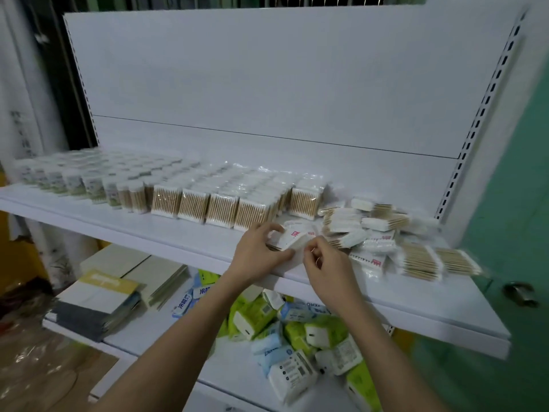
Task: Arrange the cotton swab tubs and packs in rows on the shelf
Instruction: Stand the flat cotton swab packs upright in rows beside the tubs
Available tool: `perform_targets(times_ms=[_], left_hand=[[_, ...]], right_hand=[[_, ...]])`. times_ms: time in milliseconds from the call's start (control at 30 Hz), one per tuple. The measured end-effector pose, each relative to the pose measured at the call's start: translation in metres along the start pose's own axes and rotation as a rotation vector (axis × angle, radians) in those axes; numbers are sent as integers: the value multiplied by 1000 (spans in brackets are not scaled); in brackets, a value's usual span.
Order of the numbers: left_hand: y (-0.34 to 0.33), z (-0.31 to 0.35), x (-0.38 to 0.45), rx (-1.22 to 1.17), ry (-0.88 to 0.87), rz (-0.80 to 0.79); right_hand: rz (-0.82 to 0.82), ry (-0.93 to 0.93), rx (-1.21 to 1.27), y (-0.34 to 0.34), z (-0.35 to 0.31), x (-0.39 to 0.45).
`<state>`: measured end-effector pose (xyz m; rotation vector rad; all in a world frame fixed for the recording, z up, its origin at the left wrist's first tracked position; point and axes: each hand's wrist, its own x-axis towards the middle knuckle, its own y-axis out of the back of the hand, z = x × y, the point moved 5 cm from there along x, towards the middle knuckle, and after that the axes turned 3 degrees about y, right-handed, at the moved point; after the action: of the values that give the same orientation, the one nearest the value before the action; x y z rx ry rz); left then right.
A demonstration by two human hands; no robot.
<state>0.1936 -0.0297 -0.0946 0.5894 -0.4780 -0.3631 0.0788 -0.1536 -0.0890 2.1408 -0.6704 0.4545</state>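
Observation:
Round cotton swab tubs (74, 179) stand in rows at the left of the white shelf (166, 233). To their right, clear swab packs (222, 203) stand upright in rows. A loose heap of swab packs (383, 230) lies at the shelf's right end. My left hand (258, 251) grips a white pack with red print (294, 237) near the shelf's front edge. My right hand (323, 263) pinches the same pack's right end with curled fingers.
Below, a lower shelf (142, 343) carries a jumble of green, blue and white tissue packs (300, 331) and stacked notebooks (98, 301) at the left. The white back panel (267, 84) rises behind. A green door with a knob (520, 292) stands at the right.

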Motion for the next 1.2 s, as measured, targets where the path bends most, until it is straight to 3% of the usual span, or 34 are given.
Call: perform_targets(times_ms=[200,467,633,867,1200], left_hand=[[15,-1,-7,-550,82,-140],[25,4,-9,-749,171,-491],[31,10,-18,-624,180,-547],[75,56,-1,-113,-49,-478],[85,110,44,234,-210,-620]], right_hand=[[-3,-27,164,2,3,-1],[-114,19,329,2,1,-3],[-188,40,378,0,-3,-4],[-172,-34,459,4,-4,-1],[-162,-43,530,17,-18,24]])
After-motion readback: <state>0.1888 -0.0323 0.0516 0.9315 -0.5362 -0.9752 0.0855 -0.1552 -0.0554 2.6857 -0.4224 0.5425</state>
